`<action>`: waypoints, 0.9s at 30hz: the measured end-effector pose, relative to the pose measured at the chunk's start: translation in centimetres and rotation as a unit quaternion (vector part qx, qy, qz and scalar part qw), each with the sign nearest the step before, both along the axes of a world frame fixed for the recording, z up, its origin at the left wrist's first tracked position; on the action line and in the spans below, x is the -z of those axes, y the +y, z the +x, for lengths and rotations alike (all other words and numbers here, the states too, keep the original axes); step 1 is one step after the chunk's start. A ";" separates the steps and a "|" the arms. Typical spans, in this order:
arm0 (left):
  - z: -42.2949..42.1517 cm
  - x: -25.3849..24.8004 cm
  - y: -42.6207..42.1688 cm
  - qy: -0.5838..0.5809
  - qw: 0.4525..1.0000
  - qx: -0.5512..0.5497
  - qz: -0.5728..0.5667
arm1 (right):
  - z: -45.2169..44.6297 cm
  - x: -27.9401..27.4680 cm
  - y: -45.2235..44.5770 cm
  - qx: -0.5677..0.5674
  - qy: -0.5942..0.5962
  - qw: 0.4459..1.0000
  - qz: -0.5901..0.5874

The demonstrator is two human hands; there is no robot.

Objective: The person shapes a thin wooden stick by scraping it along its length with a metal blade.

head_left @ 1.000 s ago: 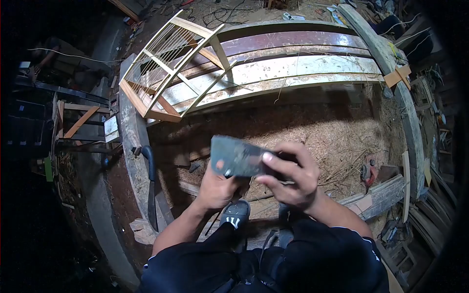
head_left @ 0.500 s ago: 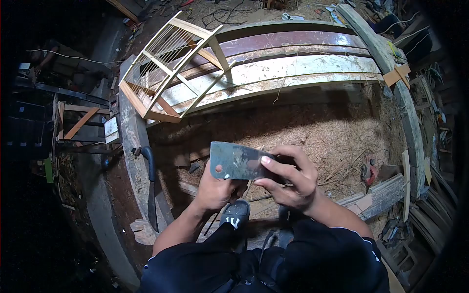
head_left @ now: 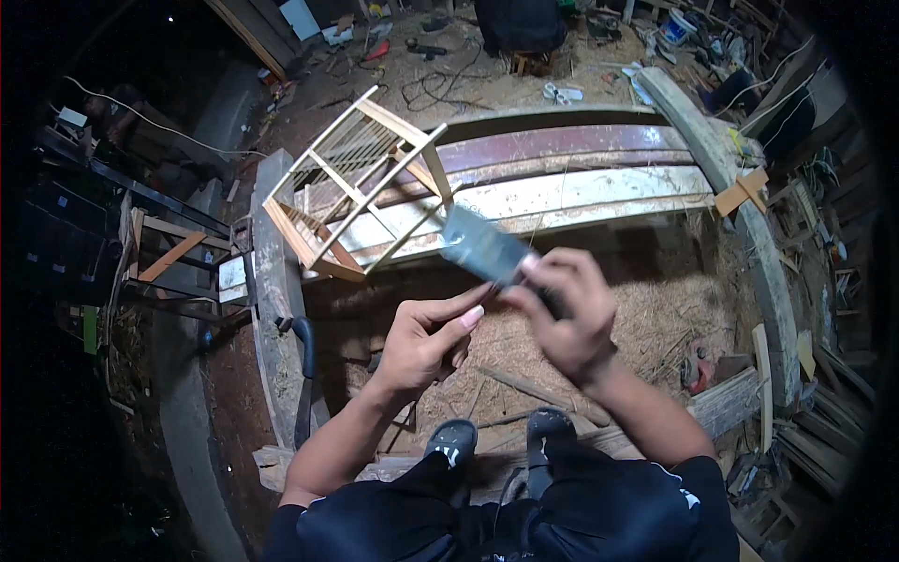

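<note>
My right hand [head_left: 573, 314] is wrapped round the dark handle of a cleaver [head_left: 482, 246], a broad grey blade blurred by motion. The blade points up and to the left, above my other hand. My left hand [head_left: 423, 342] is closed in a pinch, thumb against forefinger, close under the blade's lower end. Whatever is between those fingertips is too small to make out. Beyond the hands, a wooden frame with thin parallel rods [head_left: 351, 187] rests tilted on the bench boards [head_left: 581, 197].
A long knife with a dark curved handle [head_left: 304, 347] lies on the left beam [head_left: 272, 375]. Crossed wood pieces [head_left: 742, 192] sit on the right beam [head_left: 763, 272]. Shavings [head_left: 646, 328] cover the ground before my shoes [head_left: 452, 440]. A person [head_left: 126, 122] is at the far left.
The cleaver has swung from nearly level to slanting up-left, away from my left hand, which has moved slightly right with its thumb now visible. My view has tilted up somewhat.
</note>
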State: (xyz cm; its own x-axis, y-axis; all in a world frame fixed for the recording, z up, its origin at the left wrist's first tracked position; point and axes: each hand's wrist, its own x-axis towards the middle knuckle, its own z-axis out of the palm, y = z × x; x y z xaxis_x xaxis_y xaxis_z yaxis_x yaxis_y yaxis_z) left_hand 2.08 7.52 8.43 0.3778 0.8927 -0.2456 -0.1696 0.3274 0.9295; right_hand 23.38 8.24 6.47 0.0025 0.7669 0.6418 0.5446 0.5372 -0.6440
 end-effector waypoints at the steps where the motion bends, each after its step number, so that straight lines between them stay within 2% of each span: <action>1: -0.1 -1.0 0.4 0.001 1.000 0.012 0.012 | 1.0 -1.0 1.3 -0.007 0.007 1.000 0.006; 4: -0.2 -3.3 1.5 0.021 0.999 0.017 0.036 | 2.3 -4.4 2.7 -0.058 0.009 0.998 0.008; 6: -0.1 -4.3 2.3 0.037 0.998 0.012 0.047 | 2.6 -6.0 3.4 -0.118 0.063 0.987 -0.087; 7: -0.1 -4.7 2.4 0.048 0.997 0.024 0.046 | 2.7 -6.7 3.6 -0.119 0.060 0.988 -0.080; 10: 0.1 -5.2 2.8 0.061 0.996 0.046 0.054 | 3.3 -8.3 3.9 -0.159 0.098 0.948 -0.257; 11: 0.2 -5.4 3.0 0.061 0.995 0.059 0.050 | 3.4 -8.8 3.8 -0.180 0.088 0.945 -0.260; 15: 0.8 -7.7 2.9 0.085 0.994 0.070 0.023 | 3.4 -7.3 3.6 -0.201 0.090 0.949 -0.223; 16: 1.2 -8.3 2.7 0.095 0.993 0.065 -0.006 | 3.3 -6.8 3.4 -0.214 0.157 0.940 -0.213; 17: 1.6 -8.0 2.6 0.096 0.993 0.062 0.012 | 3.3 -6.3 3.1 -0.225 0.224 0.926 -0.204; 18: 2.1 -8.0 2.3 0.102 0.993 0.059 0.012 | 3.5 -5.8 2.7 -0.229 0.229 0.924 -0.202; 20: 3.2 -8.2 2.1 0.082 0.996 0.031 -0.004 | 4.3 -5.1 2.3 -0.214 0.202 0.939 -0.179; 21: 3.8 -8.7 1.9 0.071 0.997 0.016 -0.023 | 4.2 -4.7 2.5 -0.231 0.195 0.945 -0.126; 22: 4.3 -9.1 1.9 0.060 0.998 0.008 -0.027 | 4.6 -5.1 2.2 -0.246 0.180 0.945 -0.121; 24: 5.1 -8.2 1.8 0.036 0.999 -0.021 -0.032 | 4.8 -4.9 2.7 -0.254 0.159 0.953 -0.053; 27: 6.3 -6.6 1.0 0.023 0.995 -0.102 -0.008 | 5.2 -5.3 3.0 -0.239 0.130 0.962 -0.024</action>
